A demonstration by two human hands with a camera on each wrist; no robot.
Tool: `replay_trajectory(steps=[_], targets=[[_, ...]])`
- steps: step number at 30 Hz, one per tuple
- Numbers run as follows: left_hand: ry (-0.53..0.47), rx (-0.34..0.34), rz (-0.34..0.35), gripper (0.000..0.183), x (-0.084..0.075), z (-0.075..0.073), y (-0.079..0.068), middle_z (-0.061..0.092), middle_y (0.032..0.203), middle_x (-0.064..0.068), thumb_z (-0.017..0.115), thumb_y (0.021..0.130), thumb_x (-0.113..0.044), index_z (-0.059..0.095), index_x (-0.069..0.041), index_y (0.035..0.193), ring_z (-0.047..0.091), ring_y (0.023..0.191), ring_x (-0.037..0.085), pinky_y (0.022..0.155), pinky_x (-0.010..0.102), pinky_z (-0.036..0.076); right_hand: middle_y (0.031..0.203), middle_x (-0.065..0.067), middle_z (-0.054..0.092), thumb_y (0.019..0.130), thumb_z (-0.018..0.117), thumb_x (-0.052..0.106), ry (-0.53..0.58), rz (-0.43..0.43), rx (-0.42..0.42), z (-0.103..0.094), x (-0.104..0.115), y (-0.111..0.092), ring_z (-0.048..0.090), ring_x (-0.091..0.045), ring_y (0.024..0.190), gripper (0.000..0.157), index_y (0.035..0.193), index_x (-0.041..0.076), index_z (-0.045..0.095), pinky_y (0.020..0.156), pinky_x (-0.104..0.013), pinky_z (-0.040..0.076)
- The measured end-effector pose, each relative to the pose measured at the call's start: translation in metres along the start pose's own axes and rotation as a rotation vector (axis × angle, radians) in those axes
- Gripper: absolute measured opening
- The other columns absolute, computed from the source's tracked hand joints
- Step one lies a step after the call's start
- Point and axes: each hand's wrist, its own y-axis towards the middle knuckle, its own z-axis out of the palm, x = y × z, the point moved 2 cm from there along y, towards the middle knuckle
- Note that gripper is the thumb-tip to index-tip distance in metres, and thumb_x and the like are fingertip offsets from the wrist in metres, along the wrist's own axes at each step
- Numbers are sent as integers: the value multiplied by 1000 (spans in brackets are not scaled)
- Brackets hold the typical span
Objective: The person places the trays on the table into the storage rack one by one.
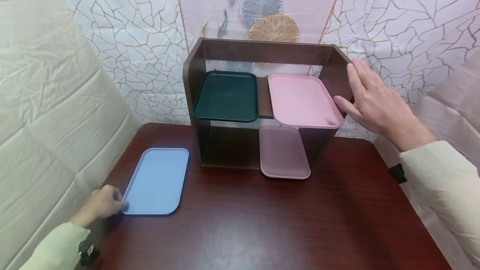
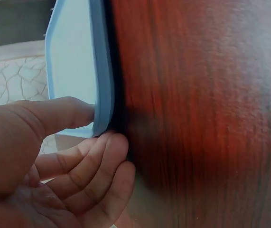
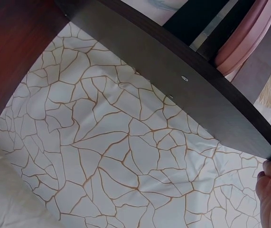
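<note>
At the table's left, a light blue tray (image 1: pixel 156 181) lies flat. My left hand (image 1: pixel 103 203) pinches its near left corner; in the left wrist view the thumb (image 2: pixel 71 114) presses on the rim while the other fingers curl at the underside. My right hand (image 1: pixel 378 99) rests against the right side panel of a dark brown two-tier shelf (image 1: pixel 268 51), fingers fairly straight and thumb apart, near a pink tray (image 1: pixel 303 100). Only part of that hand shows in the right wrist view, at the panel's edge (image 3: pixel 182 78).
A dark green tray (image 1: pixel 228 96) sits left of the pink one on the upper tier. Below, a mauve tray (image 1: pixel 283 152) juts out past the shelf's front. The shelf stands at the back of a reddish-brown table (image 1: pixel 240 224), with patterned cloth (image 1: pixel 123 41) behind.
</note>
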Motion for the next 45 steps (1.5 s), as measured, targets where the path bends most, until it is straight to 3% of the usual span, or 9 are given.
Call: replay_trajectory(steps=[8, 12, 16, 21, 28, 38, 45], targets=[[-135, 70, -8, 15, 9, 1, 4, 70, 71, 3, 73, 92, -8, 67, 1, 81, 67, 67, 15, 58, 30, 59, 176, -27, 10, 111, 48, 38, 1, 0, -1, 1, 0, 0, 14, -44, 164, 81, 167, -6, 11, 134, -60, 16], [-295, 114, -2, 14, 14, 2, 6, 71, 78, 7, 68, 93, -1, 68, 12, 88, 72, 74, 18, 66, 32, 67, 176, -26, 9, 111, 47, 39, 2, 5, 4, 1, 1, 0, 14, -44, 164, 81, 167, -5, 10, 133, -61, 17], [-456, 164, -53, 30, 20, 2, 7, 70, 94, 17, 65, 95, 2, 61, 28, 109, 75, 82, 19, 74, 34, 68, 176, -26, 10, 111, 48, 39, 2, 7, 0, 0, 0, 0, 14, -44, 164, 81, 167, -4, 10, 133, -62, 18], [-568, 172, -145, 47, 29, 3, 6, 73, 99, 16, 68, 96, -1, 53, 33, 125, 77, 78, 16, 75, 31, 68, 176, -26, 11, 111, 48, 39, 6, 3, -2, 0, -1, 1, 14, -44, 164, 81, 167, -4, 10, 133, -61, 17], [-590, 156, -222, 55, 35, 7, 6, 78, 97, 9, 71, 98, -9, 51, 30, 130, 79, 79, 16, 77, 33, 68, 176, -26, 10, 111, 48, 40, 5, 5, 8, -1, -1, 0, 13, -43, 165, 81, 168, -4, 9, 134, -60, 16], [-657, 133, -233, 50, 35, 7, 1, 79, 89, 6, 72, 98, -7, 55, 30, 126, 78, 73, 13, 73, 31, 68, 176, -26, 9, 111, 47, 41, 9, 14, 16, 0, -2, -1, 12, -43, 165, 81, 168, -3, 9, 134, -61, 16], [-660, 137, -224, 53, 38, 5, -2, 80, 92, 9, 71, 98, -7, 51, 31, 129, 78, 75, 14, 74, 32, 68, 177, -25, 10, 110, 47, 41, 13, 26, 15, 0, -2, 0, 13, -44, 164, 82, 168, -3, 9, 132, -64, 19]])
